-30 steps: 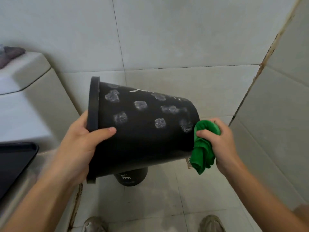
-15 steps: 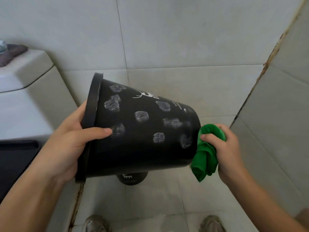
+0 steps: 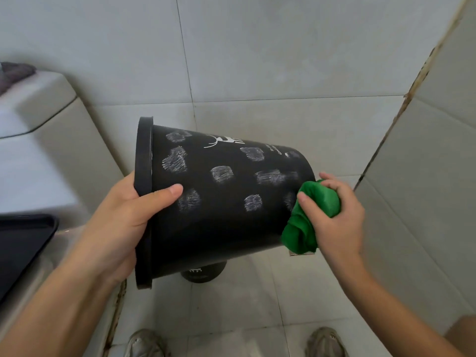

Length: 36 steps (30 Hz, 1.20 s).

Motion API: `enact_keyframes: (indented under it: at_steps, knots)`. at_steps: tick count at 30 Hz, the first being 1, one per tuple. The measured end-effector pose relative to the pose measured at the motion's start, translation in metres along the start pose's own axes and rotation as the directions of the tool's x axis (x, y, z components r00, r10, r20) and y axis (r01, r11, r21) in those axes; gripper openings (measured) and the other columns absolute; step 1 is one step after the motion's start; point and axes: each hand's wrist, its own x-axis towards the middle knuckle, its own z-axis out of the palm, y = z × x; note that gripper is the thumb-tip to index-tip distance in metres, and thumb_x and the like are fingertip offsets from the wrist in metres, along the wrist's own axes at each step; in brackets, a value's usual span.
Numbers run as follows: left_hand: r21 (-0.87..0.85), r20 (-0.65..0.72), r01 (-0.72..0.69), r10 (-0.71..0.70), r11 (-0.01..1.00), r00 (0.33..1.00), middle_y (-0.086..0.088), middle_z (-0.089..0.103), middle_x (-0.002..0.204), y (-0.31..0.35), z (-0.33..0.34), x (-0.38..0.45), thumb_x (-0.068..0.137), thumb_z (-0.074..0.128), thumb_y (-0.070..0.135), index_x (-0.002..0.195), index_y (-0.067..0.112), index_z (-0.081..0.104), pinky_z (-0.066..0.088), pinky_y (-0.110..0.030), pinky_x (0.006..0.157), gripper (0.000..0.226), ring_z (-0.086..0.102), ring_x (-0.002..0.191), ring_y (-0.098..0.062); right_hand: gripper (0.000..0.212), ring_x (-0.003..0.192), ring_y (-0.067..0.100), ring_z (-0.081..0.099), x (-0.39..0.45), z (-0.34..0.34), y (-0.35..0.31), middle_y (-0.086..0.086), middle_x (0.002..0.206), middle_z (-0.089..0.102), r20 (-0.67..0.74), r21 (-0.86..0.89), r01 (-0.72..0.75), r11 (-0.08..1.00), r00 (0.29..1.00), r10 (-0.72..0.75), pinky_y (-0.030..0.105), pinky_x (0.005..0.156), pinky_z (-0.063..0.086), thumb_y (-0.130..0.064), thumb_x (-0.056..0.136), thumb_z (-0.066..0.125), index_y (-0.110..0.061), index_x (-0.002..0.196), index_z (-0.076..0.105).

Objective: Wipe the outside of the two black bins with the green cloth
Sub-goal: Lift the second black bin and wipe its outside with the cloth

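bins: 2 blk — 1 held (image 3: 221,202), 1 on floor below grip (image 3: 203,273) | cloth: 1 grn (image 3: 309,220) | hands: 2 — L (image 3: 123,225), R (image 3: 337,217) | chalky smudges on held bin: ~10 vis. | shoes: 2 (image 3: 144,342) (image 3: 325,341) | tray: 1 blk, L of grip (image 3: 23,243)

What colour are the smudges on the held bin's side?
Whitish-grey chalky patches scattered across the black bin, seen in the head view.

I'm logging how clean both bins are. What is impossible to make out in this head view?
- Second black bin: mostly hidden behind the held black bin; only a bit shows.
- Held bin's far side and inside: turned away.
- Small white print near its base: too small to read.
- Base edge: covered by the green cloth in the right hand.
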Motion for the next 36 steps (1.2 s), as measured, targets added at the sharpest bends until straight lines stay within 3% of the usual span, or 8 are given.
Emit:
enact_keyframes:
  at_steps: [4, 9, 14, 20, 25, 27, 32, 36]
  knots:
    - [0.052, 0.016, -0.059, 0.058, 0.997, 0.998, -0.008, 0.076, 0.097, -0.004, 0.006, -0.006, 0.064, 0.063, 0.004, 0.100, 0.014, 0.071, 0.060, -0.033, 0.077, 0.038, 0.073, 0.088, -0.024, 0.031, 0.112, 0.010, 0.057, 0.000, 0.006, 0.005, -0.001, 0.129, 0.061, -0.048, -0.270, 0.219, 0.938, 0.970, -0.240, 0.000, 0.096, 0.030, -0.042, 0.082, 0.067, -0.016, 0.099, 0.068]
    - [0.061, -0.018, -0.049, 0.050, 0.997, 0.999, -0.013, 0.073, 0.089, -0.009, 0.003, -0.008, 0.056, 0.053, -0.005, 0.088, 0.016, 0.072, 0.052, -0.044, 0.077, 0.043, 0.068, 0.082, -0.033, 0.032, 0.110, 0.025, 0.062, -0.009, 0.008, 0.001, 0.013, 0.127, 0.062, 0.089, -0.327, 0.559, 0.762, 0.821, -0.564, 0.024, 0.100, 0.044, -0.034, 0.088, 0.066, -0.004, 0.098, 0.071]
    - [0.056, -0.044, -0.053, 0.055, 0.997, 0.998, -0.016, 0.066, 0.082, -0.012, 0.004, -0.012, 0.051, 0.050, -0.005, 0.085, 0.009, 0.066, 0.047, -0.040, 0.071, 0.040, 0.061, 0.076, -0.034, 0.038, 0.110, 0.021, 0.060, 0.018, 0.002, 0.000, 0.006, 0.128, 0.061, -0.031, -0.345, 0.339, 0.875, 0.928, -0.372, 0.033, 0.095, 0.048, -0.042, 0.087, 0.061, -0.008, 0.102, 0.071]
    - [0.073, -0.041, -0.048, 0.051, 0.996, 0.998, -0.017, 0.071, 0.086, -0.015, 0.002, -0.011, 0.050, 0.051, -0.004, 0.086, 0.012, 0.070, 0.051, -0.043, 0.072, 0.043, 0.065, 0.080, -0.038, 0.033, 0.107, 0.024, 0.063, -0.013, 0.015, 0.001, 0.011, 0.121, 0.065, 0.155, -0.338, 0.591, 0.733, 0.803, -0.576, 0.018, 0.099, 0.041, -0.036, 0.088, 0.065, -0.006, 0.099, 0.073]
    - [0.052, -0.031, -0.059, 0.060, 0.997, 0.998, -0.017, 0.070, 0.089, -0.015, 0.003, -0.014, 0.052, 0.051, -0.004, 0.087, 0.013, 0.070, 0.053, -0.043, 0.071, 0.044, 0.064, 0.083, -0.039, 0.038, 0.106, 0.014, 0.058, 0.025, 0.006, 0.000, 0.006, 0.121, 0.063, -0.078, -0.309, 0.327, 0.893, 0.927, -0.367, 0.005, 0.096, 0.033, -0.042, 0.086, 0.062, -0.007, 0.100, 0.071]
    - [0.055, -0.031, -0.057, 0.059, 0.997, 0.998, -0.019, 0.068, 0.088, -0.015, 0.004, -0.014, 0.052, 0.051, -0.004, 0.086, 0.010, 0.068, 0.050, -0.044, 0.073, 0.041, 0.063, 0.082, -0.040, 0.036, 0.106, 0.015, 0.059, 0.014, 0.008, -0.002, 0.006, 0.120, 0.064, -0.089, -0.316, 0.347, 0.883, 0.916, -0.392, 0.009, 0.097, 0.036, -0.039, 0.086, 0.064, -0.007, 0.099, 0.071]
    - [0.036, -0.050, -0.051, 0.053, 0.998, 0.997, -0.009, 0.070, 0.080, -0.019, 0.007, -0.013, 0.051, 0.051, -0.004, 0.077, 0.020, 0.072, 0.055, -0.035, 0.060, 0.041, 0.066, 0.074, -0.029, 0.033, 0.106, 0.026, 0.063, -0.007, 0.014, 0.003, 0.014, 0.118, 0.065, 0.137, -0.315, 0.613, 0.725, 0.785, -0.604, 0.026, 0.099, 0.045, -0.033, 0.088, 0.067, -0.003, 0.099, 0.072]
    - [0.044, -0.023, -0.063, 0.064, 0.997, 0.998, -0.014, 0.068, 0.085, -0.020, 0.009, -0.015, 0.052, 0.052, -0.003, 0.080, 0.021, 0.072, 0.050, -0.044, 0.073, 0.041, 0.063, 0.083, -0.038, 0.034, 0.107, 0.017, 0.059, 0.022, 0.004, 0.000, 0.011, 0.119, 0.063, -0.058, -0.298, 0.426, 0.854, 0.885, -0.462, 0.014, 0.099, 0.038, -0.035, 0.088, 0.065, -0.004, 0.101, 0.071]
